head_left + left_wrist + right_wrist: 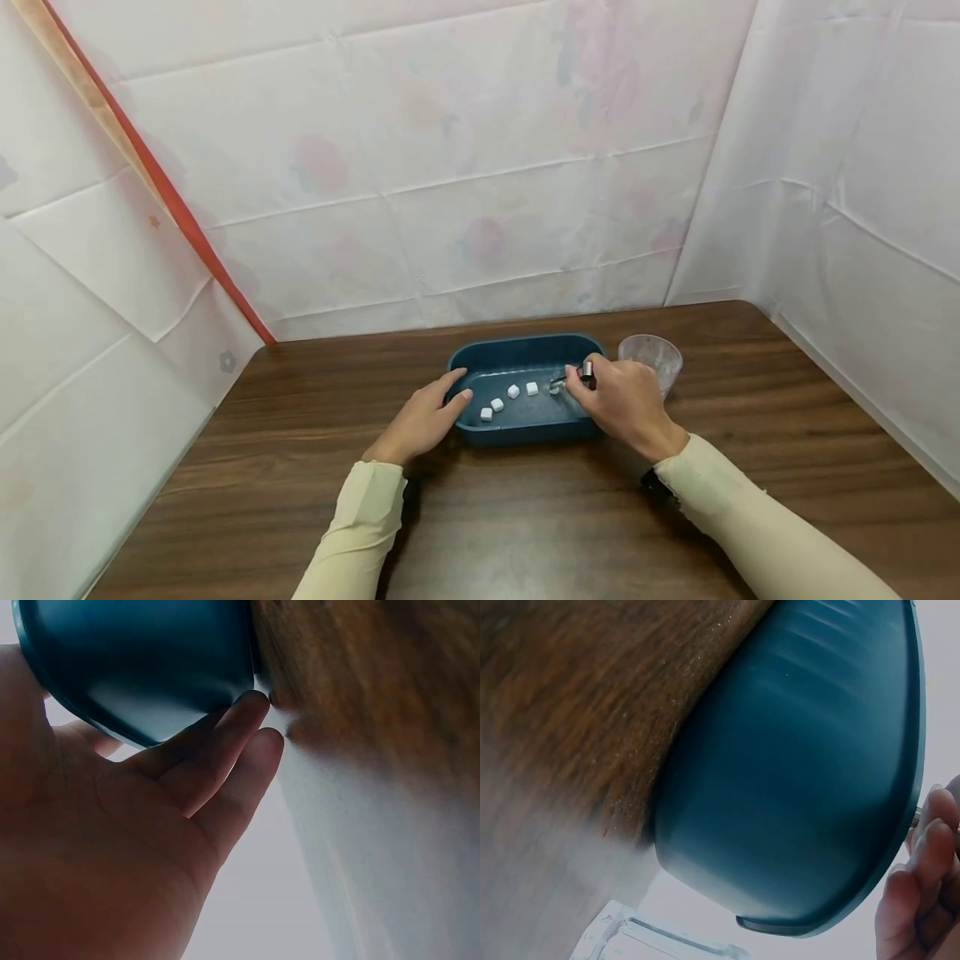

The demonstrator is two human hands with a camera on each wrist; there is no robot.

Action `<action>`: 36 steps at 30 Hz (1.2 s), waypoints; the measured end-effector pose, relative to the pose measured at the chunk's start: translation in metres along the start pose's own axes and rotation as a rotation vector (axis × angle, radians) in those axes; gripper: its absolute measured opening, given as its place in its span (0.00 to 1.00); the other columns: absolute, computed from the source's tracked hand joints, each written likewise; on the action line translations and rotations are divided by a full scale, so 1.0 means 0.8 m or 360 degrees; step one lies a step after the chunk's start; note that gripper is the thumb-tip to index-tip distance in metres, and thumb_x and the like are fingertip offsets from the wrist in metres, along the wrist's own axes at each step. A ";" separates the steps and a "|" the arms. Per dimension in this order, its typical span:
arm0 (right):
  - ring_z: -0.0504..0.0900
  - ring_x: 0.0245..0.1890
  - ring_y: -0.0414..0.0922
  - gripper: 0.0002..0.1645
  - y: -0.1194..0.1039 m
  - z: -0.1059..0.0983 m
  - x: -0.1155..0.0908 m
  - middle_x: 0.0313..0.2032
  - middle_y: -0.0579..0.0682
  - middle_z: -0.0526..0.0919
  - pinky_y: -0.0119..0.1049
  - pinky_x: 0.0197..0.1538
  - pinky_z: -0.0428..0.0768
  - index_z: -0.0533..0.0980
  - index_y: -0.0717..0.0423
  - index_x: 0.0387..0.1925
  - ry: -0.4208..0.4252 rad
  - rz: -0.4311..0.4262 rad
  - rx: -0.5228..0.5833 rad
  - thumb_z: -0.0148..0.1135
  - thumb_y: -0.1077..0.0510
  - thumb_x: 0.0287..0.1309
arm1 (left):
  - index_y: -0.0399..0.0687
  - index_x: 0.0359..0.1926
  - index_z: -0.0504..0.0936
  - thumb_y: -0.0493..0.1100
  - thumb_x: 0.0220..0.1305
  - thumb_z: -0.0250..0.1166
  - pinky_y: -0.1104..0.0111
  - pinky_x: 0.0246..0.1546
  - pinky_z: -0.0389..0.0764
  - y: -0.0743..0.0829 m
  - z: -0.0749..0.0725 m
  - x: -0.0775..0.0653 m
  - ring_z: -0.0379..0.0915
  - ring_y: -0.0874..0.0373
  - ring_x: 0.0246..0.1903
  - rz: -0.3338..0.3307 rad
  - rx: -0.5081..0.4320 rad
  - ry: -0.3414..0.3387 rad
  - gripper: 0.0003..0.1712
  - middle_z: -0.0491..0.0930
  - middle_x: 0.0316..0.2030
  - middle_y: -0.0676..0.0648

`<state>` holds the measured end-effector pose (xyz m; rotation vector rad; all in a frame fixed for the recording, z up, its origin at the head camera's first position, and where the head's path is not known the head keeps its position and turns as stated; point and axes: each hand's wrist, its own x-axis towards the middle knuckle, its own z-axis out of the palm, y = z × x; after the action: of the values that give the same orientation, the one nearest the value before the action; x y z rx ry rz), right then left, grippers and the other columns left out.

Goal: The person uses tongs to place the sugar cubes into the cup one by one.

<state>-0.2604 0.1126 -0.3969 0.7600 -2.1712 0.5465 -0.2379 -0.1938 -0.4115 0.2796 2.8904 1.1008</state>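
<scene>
A dark blue oblong basin [525, 432] sits on the table, with several small white cubes [513, 391] scattered over its floor. At its left end my left hand [422, 419] holds the rim, thumb on top and the other fingers [229, 754] against the outer wall in the left wrist view. My right hand [626, 404] grips small shiny metal tongs [587, 372] over the basin's right end. Their tip points down at a whitish cube [554, 388], partly covered by the metal. In the right wrist view, curled fingers [922, 877] show beside the basin's rim.
A clear plastic cup [660, 354] stands just right of the basin, partly behind my right hand. The brown wood-grain table [300, 467] reaches to pale patterned sheeting [420, 183] at the back and sides. A red strip [172, 196] runs down the left corner.
</scene>
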 end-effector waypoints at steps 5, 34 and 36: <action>0.55 0.09 0.34 0.22 0.002 0.000 -0.001 0.10 0.38 0.56 0.29 0.12 0.55 0.67 0.52 0.14 0.0017 -0.0006 0.0008 0.68 0.56 0.56 | 0.51 0.76 0.63 0.59 0.77 0.51 0.48 0.69 0.62 0.000 0.001 0.002 0.59 0.49 0.71 0.0008 0.0004 -0.0002 0.34 0.63 0.73 0.47; 0.60 0.08 0.36 0.17 0.005 -0.014 -0.003 0.10 0.41 0.62 0.28 0.12 0.57 0.71 0.57 0.17 0.0125 -0.0075 0.0004 0.66 0.56 0.56 | 0.52 0.76 0.63 0.58 0.77 0.52 0.46 0.69 0.61 0.000 0.002 -0.001 0.59 0.47 0.71 -0.0011 -0.0007 0.0004 0.33 0.63 0.73 0.46; 0.60 0.08 0.35 0.17 0.006 -0.015 -0.004 0.11 0.41 0.63 0.28 0.13 0.57 0.72 0.57 0.18 0.0124 -0.0061 0.0001 0.67 0.57 0.56 | 0.52 0.76 0.63 0.57 0.77 0.53 0.46 0.69 0.61 -0.001 0.003 -0.002 0.59 0.47 0.71 -0.0009 -0.0011 0.0012 0.33 0.63 0.73 0.46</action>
<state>-0.2558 0.1243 -0.3925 0.7670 -2.0808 0.5482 -0.2365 -0.1929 -0.4135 0.2673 2.8918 1.1129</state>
